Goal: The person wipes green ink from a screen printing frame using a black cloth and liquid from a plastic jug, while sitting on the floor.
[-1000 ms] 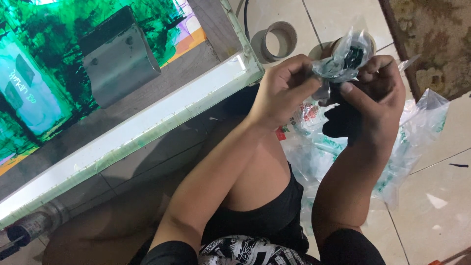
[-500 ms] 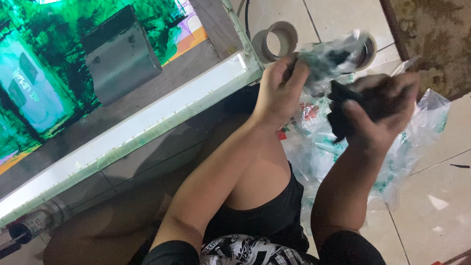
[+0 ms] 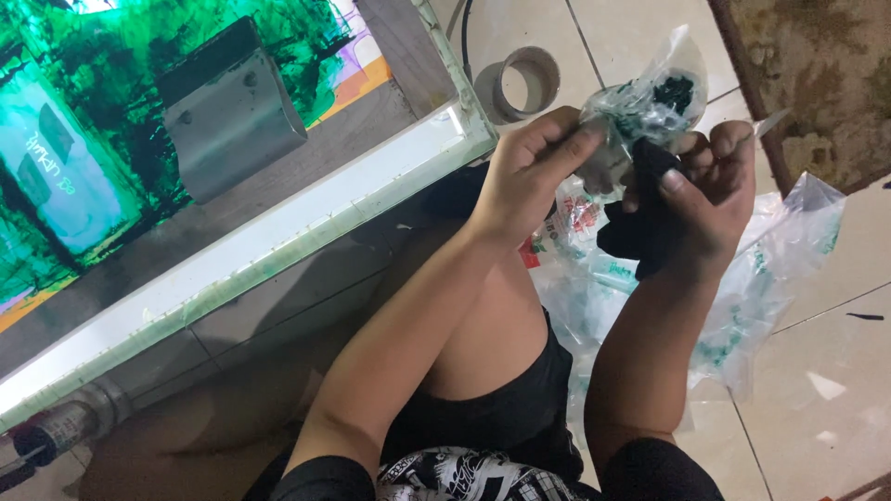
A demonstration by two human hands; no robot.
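Up at one o'clock, the left hand [image 3: 534,176] pinches a small clear bag [image 3: 640,102], crumpled, with green print and something black inside. Beneath the hands, toward three o'clock, lies a heap of clear bags [image 3: 770,269] printed green, one label [image 3: 575,218] showing red and white. At nine o'clock sits a pale turquoise panel [image 3: 60,181], rectangular, among green smears.

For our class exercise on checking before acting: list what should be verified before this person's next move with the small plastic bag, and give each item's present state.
1. Left hand has a grip on the small clear plastic bag: ok.
2. Right hand holds the black piece: ok.
3. Black piece fully out of the bag: cannot tell; something dark shows inside.
4. Bag whole, untorn: cannot tell.
5. Tape roll apart from the hands, on the tiled floor: ok.
6. Loose clear bags lie under the hands: ok.
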